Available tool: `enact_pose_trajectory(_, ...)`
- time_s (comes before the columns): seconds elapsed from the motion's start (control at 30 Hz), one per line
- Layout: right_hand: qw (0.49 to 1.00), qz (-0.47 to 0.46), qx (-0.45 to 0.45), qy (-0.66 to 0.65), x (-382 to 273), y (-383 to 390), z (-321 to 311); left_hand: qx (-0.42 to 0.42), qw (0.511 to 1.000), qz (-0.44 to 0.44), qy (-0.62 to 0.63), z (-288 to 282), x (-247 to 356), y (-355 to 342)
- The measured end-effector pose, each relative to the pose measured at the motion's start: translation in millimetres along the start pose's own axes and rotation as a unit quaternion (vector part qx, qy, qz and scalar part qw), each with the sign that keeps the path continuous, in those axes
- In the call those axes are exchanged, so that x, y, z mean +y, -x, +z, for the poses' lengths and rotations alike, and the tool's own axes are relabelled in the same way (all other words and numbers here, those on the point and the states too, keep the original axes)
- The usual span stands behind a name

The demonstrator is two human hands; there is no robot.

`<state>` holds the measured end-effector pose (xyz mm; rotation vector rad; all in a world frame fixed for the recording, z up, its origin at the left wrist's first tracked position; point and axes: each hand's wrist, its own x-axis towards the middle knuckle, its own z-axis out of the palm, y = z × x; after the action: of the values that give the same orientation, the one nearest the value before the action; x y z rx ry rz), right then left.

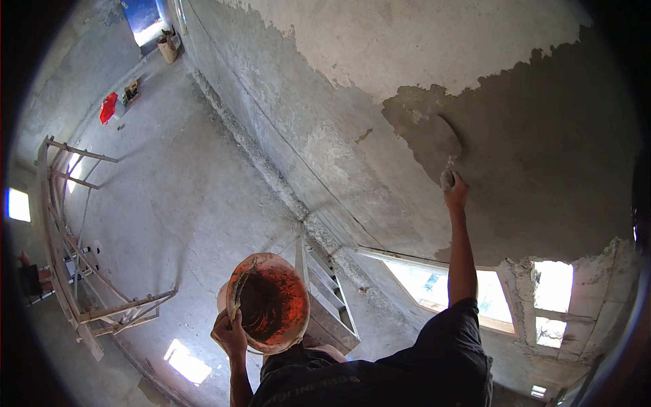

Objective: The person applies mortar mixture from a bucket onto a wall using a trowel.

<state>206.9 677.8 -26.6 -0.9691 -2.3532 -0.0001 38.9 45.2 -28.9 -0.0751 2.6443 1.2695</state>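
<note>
- Trowel (447, 141) against the wall (407, 41), at the edge of dark, damp plaster (542, 149), held tight in the closed right hand (456, 193).
- Orange bucket (296, 292) lower down, left hand (229, 334) curled onto its rim.
- Wooden frame (129, 306) on the grey floor (183, 224), off left.

Dim grey room under uneven daylight
The windows (554, 288) at lower right and the opening (149, 30) at upper left burn out toward white; a sunlit patch (188, 361) glares on the floor (190, 210), where the wooden frame (125, 308) casts soft shadows. The bucket (296, 298) glows orange along its right inner wall. Fisheye curvature bows straight edges, colour fringes a far-left window (18, 205), and blackness rounds off the corners.
</note>
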Motion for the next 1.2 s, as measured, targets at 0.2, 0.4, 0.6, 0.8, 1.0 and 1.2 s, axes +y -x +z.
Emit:
enact_pose_trajectory(0.2,0.994,0.023,-0.107,-0.029,-40,-31,48,-0.014,1.000,0.026,-0.010,1,5,1)
enact_pose_trajectory(0.4,0.992,0.041,-0.117,0.020,-48,-29,33,0.014,1.000,0.012,0.008,-3,5,3)
enact_pose_trajectory(0.6,0.997,0.056,-0.046,0.036,-54,-22,27,-0.009,1.000,0.010,0.002,0,0,1)
enact_pose_trajectory(0.8,0.983,0.081,-0.122,0.111,-70,-34,31,-0.004,1.000,0.029,-0.002,4,1,-1)
enact_pose_trajectory(1.0,0.993,0.113,-0.043,0.012,-74,-38,11,0.002,0.999,0.032,0.010,3,4,-2)
enact_pose_trajectory(1.2,0.993,0.038,-0.110,0.016,-61,-38,38,-0.023,1.000,0.014,-0.003,2,9,0)
